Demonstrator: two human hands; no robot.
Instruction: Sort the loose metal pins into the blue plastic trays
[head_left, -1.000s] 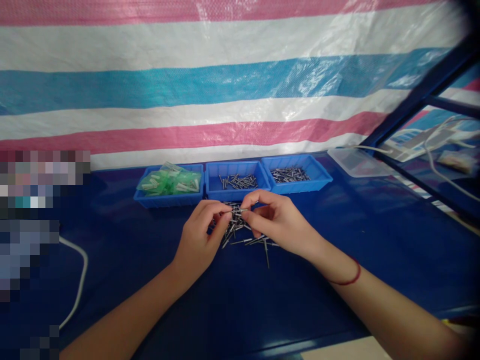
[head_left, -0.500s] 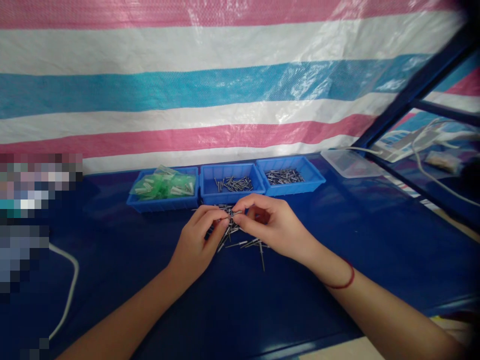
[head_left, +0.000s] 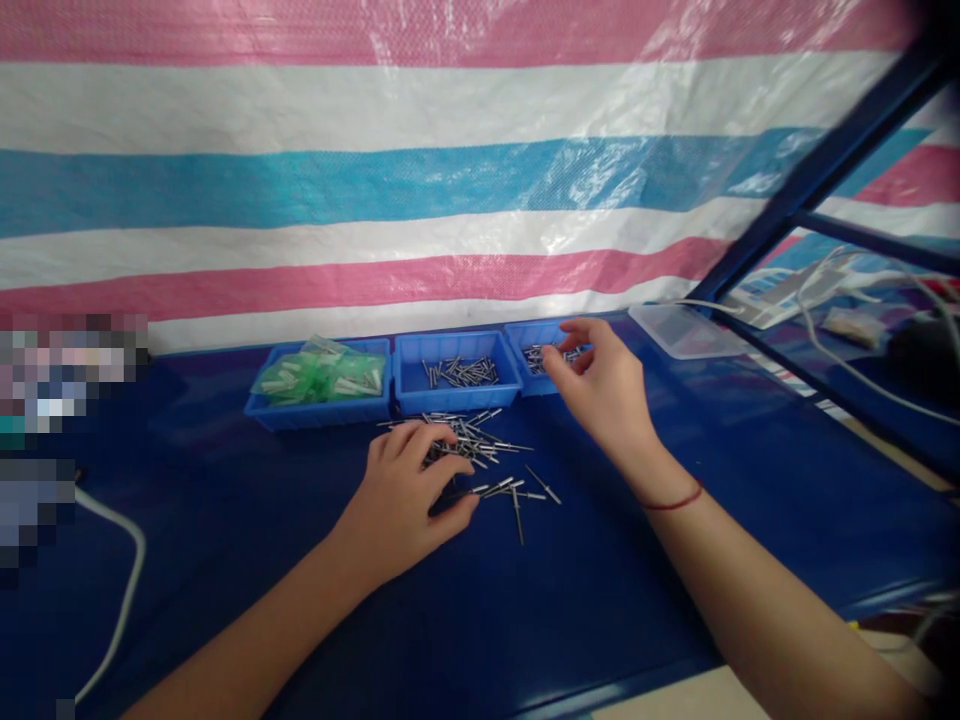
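Note:
A loose pile of metal blind rivets (head_left: 480, 445) lies on the blue table, with a few strays nearer the front. Over the left side of this pile is my left hand (head_left: 409, 490), its fingers spread and thumb apart, nothing visibly gripped. My right hand (head_left: 600, 375) hovers above the right blue bin (head_left: 536, 385), thumb and fingers apart, holding nothing that I can see. It partly covers that bin and the rivets inside. The middle blue bin (head_left: 457, 402) also holds rivets.
In the left blue bin (head_left: 322, 415) are green plastic bags with pale pieces. A clear plastic lid (head_left: 686, 332) lies right of the bins. A white cable (head_left: 139, 560) curves at the left. A dark metal frame (head_left: 832, 170) slants at the right, before the striped sheet.
My hands were pinched together over the pile around a small metal piece. My right hand has moved up and right to the right bin; my left has opened over the pile.

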